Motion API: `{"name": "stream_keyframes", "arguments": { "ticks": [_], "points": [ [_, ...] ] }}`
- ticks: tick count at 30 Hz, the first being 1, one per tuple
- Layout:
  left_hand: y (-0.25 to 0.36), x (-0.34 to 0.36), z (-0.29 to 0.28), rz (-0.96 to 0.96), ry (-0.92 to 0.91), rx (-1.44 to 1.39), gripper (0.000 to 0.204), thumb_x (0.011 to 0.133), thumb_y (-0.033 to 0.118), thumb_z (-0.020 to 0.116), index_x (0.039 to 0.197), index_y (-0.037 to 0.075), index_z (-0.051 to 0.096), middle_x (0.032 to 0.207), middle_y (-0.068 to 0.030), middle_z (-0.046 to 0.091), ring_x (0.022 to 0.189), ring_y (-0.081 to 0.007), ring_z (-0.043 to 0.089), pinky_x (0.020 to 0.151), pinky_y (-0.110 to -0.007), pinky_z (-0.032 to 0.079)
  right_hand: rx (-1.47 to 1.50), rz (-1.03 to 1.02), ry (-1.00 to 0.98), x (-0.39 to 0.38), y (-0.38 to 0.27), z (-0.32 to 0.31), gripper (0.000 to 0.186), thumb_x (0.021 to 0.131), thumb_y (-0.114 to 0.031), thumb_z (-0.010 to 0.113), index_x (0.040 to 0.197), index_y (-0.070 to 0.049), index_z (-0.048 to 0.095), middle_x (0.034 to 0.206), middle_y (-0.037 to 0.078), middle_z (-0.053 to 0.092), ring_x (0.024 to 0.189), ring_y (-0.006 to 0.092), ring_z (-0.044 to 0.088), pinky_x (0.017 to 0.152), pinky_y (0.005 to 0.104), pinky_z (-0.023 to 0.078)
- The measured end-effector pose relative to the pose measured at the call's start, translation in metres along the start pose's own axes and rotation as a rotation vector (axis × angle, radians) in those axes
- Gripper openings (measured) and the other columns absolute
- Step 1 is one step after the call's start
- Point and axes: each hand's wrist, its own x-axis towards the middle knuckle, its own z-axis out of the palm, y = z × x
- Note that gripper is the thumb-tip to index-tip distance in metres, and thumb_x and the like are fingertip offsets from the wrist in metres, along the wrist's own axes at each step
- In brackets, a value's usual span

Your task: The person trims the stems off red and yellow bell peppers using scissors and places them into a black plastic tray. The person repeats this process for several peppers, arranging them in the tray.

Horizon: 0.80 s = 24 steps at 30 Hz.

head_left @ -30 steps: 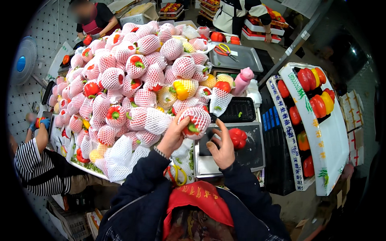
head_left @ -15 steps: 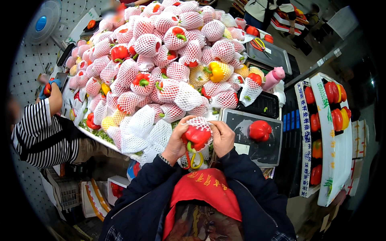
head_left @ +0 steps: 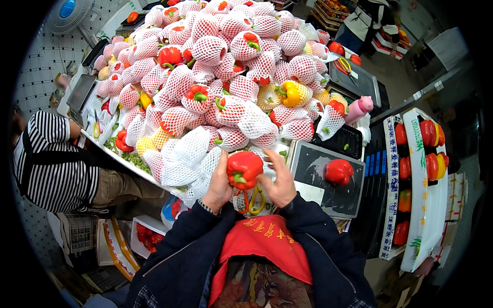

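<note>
A red bell pepper (head_left: 244, 165) with a green stem is gripped in my left hand (head_left: 220, 186), fingers curled round its left side. My right hand (head_left: 280, 180) is beside the pepper's right side, fingers spread, the thumb close to its skin; whether it touches I cannot tell. No foam net shows over the pepper's front. Under my hands lie scissors (head_left: 255, 201) with red and yellow handles. White foam net sleeves (head_left: 187, 156) are piled just left of my left hand. To the right, another bare red pepper (head_left: 339, 172) rests on a dark scale (head_left: 318, 192).
Beyond my hands rises a big heap of netted peppers (head_left: 205, 50). A pink bottle (head_left: 359, 109) and a black tray (head_left: 345, 141) stand right of it. White foam boxes of peppers (head_left: 412, 190) are farther right. A person in a striped shirt (head_left: 51, 169) works at left.
The foam net around the pepper's top no longer shows. My right hand has come off the net and spread its fingers. The view has shifted, and the person at left has leaned.
</note>
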Motion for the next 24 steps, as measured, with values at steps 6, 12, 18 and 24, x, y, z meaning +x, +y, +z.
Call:
{"name": "stream_keyframes", "arguments": {
  "ticks": [6,12,18,24],
  "points": [
    [0.016,-0.014,0.003,0.109,-0.091,0.474,0.077,0.105,0.06,0.024,0.127,-0.005,0.058,0.113,-0.0108,0.068,0.109,-0.0168,0.061,0.099,-0.03,0.046,0.926,0.447,-0.157,-0.008,0.007,0.009,0.062,0.103,-0.049,0.048,0.145,-0.003,0.042,0.139,0.014,0.052,0.128,0.0238,0.053,0.108,0.0352,0.042],
    [0.016,-0.007,-0.024,0.203,-0.069,0.789,0.042,0.102,0.033,0.055,0.125,-0.002,0.062,0.112,-0.0129,0.068,0.103,-0.017,0.063,0.085,-0.033,0.05,1.309,0.654,-0.181,-0.012,0.02,0.017,0.057,0.107,-0.047,0.035,0.141,-0.002,0.045,0.136,0.014,0.056,0.124,0.0247,0.056,0.107,0.0398,0.045],
    [0.051,-0.018,-0.02,0.669,0.347,1.827,0.062,0.075,0.012,0.079,0.133,0.008,0.06,0.142,-0.028,0.043,0.119,-0.0434,0.053,0.095,-0.046,0.047,1.676,0.876,-0.104,-0.015,0.041,0.016,0.077,0.097,-0.069,0.036,0.14,-0.006,0.046,0.133,0.022,0.057,0.117,0.0431,0.059,0.095,0.065,0.049],
    [0.042,-0.034,-0.01,0.775,-0.036,1.266,0.067,0.084,0.026,0.077,0.142,0.009,0.05,0.149,-0.0233,0.041,0.135,-0.0382,0.044,0.109,-0.046,0.038,1.779,0.81,-0.172,-0.02,0.036,0.026,0.075,0.098,-0.068,0.035,0.139,-0.006,0.048,0.134,0.018,0.058,0.12,0.0387,0.059,0.098,0.0602,0.049]
  ]
}}
